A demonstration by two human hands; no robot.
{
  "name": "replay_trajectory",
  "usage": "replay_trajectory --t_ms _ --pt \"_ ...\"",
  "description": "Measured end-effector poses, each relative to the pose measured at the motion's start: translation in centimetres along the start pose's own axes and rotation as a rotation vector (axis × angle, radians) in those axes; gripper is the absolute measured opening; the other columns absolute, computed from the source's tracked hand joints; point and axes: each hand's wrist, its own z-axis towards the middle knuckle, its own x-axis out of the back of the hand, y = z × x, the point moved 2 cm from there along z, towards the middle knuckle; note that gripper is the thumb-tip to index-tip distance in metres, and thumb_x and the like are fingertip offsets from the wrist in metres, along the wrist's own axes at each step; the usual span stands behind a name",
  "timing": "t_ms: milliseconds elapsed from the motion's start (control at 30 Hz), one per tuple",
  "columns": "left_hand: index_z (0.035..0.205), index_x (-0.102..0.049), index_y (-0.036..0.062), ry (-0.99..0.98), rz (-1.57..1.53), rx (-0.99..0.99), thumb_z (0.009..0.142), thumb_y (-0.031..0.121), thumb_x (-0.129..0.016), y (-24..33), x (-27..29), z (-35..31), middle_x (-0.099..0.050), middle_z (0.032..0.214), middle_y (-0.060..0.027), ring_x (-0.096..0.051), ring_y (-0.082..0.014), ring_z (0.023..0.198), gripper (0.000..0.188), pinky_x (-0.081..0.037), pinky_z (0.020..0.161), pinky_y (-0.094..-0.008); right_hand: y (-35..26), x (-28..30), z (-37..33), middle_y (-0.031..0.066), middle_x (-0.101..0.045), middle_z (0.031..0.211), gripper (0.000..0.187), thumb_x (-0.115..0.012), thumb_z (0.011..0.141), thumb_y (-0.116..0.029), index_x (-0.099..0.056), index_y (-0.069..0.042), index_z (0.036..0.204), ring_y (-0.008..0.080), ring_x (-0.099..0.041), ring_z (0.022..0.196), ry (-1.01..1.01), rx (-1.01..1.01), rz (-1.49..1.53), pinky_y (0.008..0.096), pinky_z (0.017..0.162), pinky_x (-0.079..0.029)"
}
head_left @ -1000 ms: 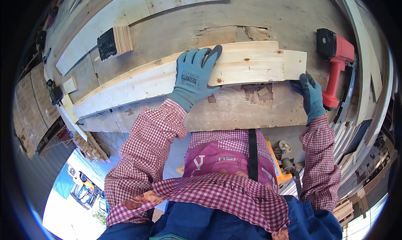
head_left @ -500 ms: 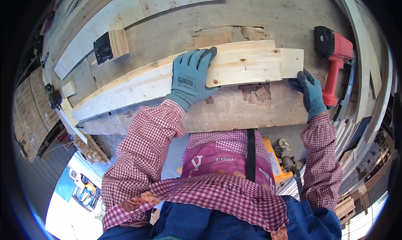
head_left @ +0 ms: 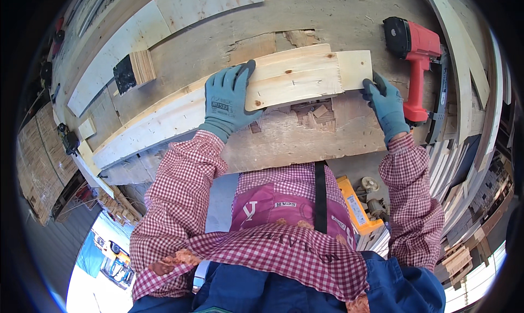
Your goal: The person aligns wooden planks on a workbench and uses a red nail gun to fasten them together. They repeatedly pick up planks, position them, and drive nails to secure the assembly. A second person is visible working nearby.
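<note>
Pale boards [head_left: 305, 82] mid-frame, left hand [head_left: 226, 99] clasping, right hand [head_left: 386, 105] at their end, grip unclear: likely aligning; next needs steadiness.

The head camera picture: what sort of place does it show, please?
Probably a woodworking workshop: a red-and-black nail gun or stapler lies on a worn wooden workbench, near the overlapping pale boards under the gloved left hand.

Pale, knotted wooden boards [head_left: 297, 83] lie lengthwise near the front edge of the tabletop [head_left: 273, 149], a short piece [head_left: 355, 69] at right.
</note>
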Motion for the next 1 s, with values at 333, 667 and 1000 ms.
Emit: replay_trajectory --t_ms 333,667,1000 --pt "0.145 -0.034 0.0093 -0.032 0.02 -0.084 0.059 0.047 -0.082 1.3 1.0 1.4 -0.043 0.131 -0.0142 -0.04 -0.0323 0.126 0.105 -0.028 0.112 -0.048 1.3 8.8 3.2 0.0272 -0.039 0.144 0.104 -0.077 0.075 -0.036 -0.014 0.003 0.149 0.0391 -0.046 0.128 0.531 0.204 -0.562 0.0396 0.107 -0.036" --pt "0.144 -0.035 0.0099 -0.088 0.049 -0.054 0.062 0.048 -0.081 1.4 0.4 1.1 -0.044 0.131 -0.0129 -0.041 -0.0309 0.124 0.101 -0.032 0.108 -0.0443 6.6 12.7 11.3 0.0166 -0.066 0.106 0.071 -0.082 0.063 -0.023 -0.052 0.002 0.122 0.0274 -0.065 0.092 0.431 0.114 -0.269 0.0362 0.081 -0.051" --pt "0.147 -0.032 0.0144 -0.176 0.02 0.019 0.066 0.054 -0.076 1.1 0.8 0.9 -0.041 0.137 -0.0099 -0.038 -0.0273 0.128 0.1 -0.027 0.111 -0.0448 0.4 13.7 -13.7 0.0134 -0.06 0.088 0.036 -0.043 0.1 -0.021 -0.054 0.006 0.12 0.0247 -0.059 0.081 -0.453 0.322 0.101 0.0382 0.08 -0.049"
